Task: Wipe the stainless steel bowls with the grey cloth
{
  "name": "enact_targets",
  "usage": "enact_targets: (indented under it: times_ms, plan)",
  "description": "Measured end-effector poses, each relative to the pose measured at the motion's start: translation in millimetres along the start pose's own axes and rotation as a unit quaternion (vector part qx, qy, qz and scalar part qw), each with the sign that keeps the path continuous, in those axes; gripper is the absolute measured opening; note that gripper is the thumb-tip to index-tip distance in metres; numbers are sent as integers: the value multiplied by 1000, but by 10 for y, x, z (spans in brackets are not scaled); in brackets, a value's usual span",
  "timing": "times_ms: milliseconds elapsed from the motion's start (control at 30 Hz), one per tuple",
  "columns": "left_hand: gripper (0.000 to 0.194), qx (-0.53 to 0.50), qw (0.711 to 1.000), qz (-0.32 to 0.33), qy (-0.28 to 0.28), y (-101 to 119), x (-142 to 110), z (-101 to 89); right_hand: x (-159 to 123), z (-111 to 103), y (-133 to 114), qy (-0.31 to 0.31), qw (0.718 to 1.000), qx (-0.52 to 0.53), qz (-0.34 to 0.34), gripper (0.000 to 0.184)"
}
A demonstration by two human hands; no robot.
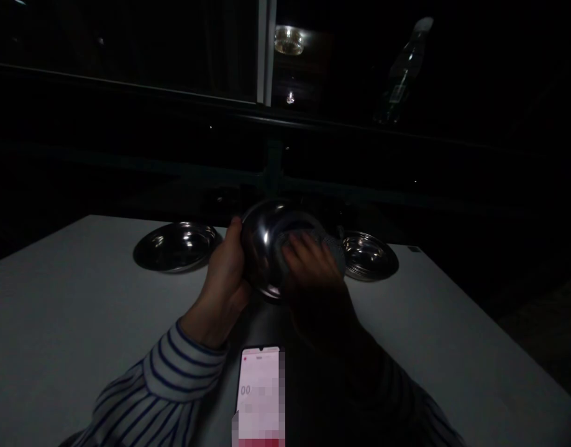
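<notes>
A shiny metal bowl is held up over the table, tilted so a rounded, reflective face shows. My left hand grips its left rim, the thumb lying on the near face and the other fingers hidden behind. Against the bowl's right side my right hand presses a greyish cloth, fingers bent over it. Dim light blurs the cloth's outline. Another metal bowl rests on the table left of my left hand. To the right of my right hand sit metal bowls that look stacked.
The white table has its far edge just behind the bowls. A lit phone lies near me, below the held bowl. Beyond are a dark window with a pale frame and a clear plastic bottle on the right.
</notes>
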State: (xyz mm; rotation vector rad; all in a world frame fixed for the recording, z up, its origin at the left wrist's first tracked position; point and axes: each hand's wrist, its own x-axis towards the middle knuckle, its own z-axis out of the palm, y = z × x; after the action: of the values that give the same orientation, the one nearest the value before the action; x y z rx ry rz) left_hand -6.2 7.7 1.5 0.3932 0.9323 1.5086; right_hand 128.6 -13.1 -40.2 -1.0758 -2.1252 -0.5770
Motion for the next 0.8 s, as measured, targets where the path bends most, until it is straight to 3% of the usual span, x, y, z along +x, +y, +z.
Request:
enact_targets:
  times_ms: [67,233,400,600,733,800]
  plan:
    - [30,-2,1000,-7,-9,21,5,-10,38,-16,-33,-10,1000,-2,-29,40]
    - [26,-7,1000,10,-10,30,9,-31,104,-27,32,-9,998,17,60,43]
    - [28,7,1000,6,12,29,38,-66,1,73,27,-7,999,-16,-50,38]
    - [24,33,999,0,13,-13,33,-70,-16,35,50,-5,999,9,41,42]
    - [24,22,1000,4,13,-7,33,-70,-56,18,56,-16,1000,5,-25,38]
    - [25,25,1000,3,7,-11,32,-71,-68,11,99,-10,1000,13,-4,39]
